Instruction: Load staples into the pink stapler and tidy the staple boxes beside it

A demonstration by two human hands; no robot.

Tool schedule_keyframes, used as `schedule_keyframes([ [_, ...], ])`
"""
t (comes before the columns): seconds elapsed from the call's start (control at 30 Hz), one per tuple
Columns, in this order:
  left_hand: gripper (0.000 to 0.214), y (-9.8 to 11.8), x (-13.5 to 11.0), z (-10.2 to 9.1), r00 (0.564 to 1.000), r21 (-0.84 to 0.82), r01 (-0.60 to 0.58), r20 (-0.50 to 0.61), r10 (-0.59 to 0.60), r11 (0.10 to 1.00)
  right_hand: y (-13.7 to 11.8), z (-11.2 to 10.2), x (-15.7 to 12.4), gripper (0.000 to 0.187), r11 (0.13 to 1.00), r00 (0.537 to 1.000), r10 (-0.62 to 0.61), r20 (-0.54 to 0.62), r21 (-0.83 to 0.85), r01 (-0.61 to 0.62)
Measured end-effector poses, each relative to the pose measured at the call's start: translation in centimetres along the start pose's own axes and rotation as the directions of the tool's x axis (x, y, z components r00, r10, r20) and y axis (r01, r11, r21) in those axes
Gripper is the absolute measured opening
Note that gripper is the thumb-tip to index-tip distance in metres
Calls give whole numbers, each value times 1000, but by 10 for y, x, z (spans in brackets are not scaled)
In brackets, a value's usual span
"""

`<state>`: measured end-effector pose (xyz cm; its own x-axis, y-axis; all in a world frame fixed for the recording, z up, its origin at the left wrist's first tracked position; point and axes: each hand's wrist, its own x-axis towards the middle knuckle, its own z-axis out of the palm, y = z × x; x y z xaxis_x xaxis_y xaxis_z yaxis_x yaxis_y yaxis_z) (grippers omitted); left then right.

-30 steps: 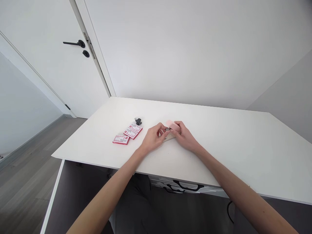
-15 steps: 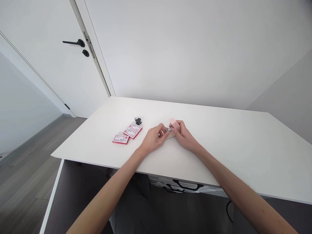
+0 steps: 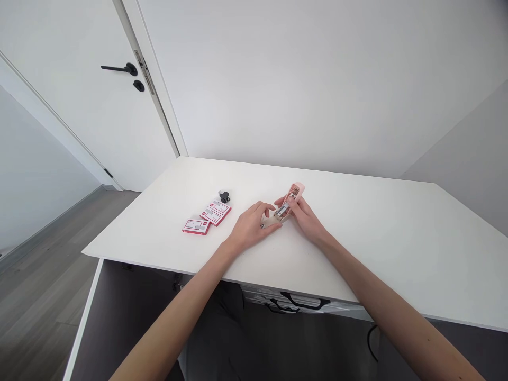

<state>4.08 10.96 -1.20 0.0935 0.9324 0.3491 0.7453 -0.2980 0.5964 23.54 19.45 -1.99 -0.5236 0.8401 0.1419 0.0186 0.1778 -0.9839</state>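
Note:
A small pink stapler (image 3: 292, 196) lies on the white table (image 3: 357, 233) with its top swung up and back, so the metal staple channel shows. My right hand (image 3: 306, 218) grips the stapler from the right, fingers curled around it. My left hand (image 3: 253, 225) rests beside the stapler's base, fingers bent and touching its near end; what it pinches, if anything, is too small to name. Both forearms reach in from the bottom edge.
Three red-and-white staple boxes (image 3: 208, 217) lie left of my hands, and a black binder clip (image 3: 224, 197) sits just behind them. A white door with a black handle (image 3: 119, 68) stands at the left. Cables hang under the table's front edge (image 3: 293, 304).
The stapler's pink top has swung open, up and back to the right, exposing the staple channel. My right hand followed it; my left hand stayed at the base.

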Motion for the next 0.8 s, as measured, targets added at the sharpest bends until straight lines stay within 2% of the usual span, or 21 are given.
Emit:
schedule_keyframes([
  [0.17, 45, -1, 2, 1, 1000, 23, -19, -6, 19, 1000, 0, -4, 5, 43, 972, 996, 25, -90, 234, -4],
  [0.33, 24, -6, 3, 5, 1000, 33, 9, -13, -8, 999, 6, -13, 11, 40, 904, 972, 84, -221, 427, 19],
  [0.43, 20, -10, 3, 6, 999, 47, 24, -26, -22, 999, 9, -19, 13, 37, 871, 952, 128, -277, 491, 26],
  [0.6, 20, -11, 2, 5, 996, 83, 57, -71, -51, 995, 8, -25, 13, 37, 847, 900, 196, -389, 530, 45],
  [0.8, 24, -12, 0, 5, 984, 152, 80, -168, -54, 985, 4, -28, 11, 22, 884, 827, 263, -496, 467, -1],
])
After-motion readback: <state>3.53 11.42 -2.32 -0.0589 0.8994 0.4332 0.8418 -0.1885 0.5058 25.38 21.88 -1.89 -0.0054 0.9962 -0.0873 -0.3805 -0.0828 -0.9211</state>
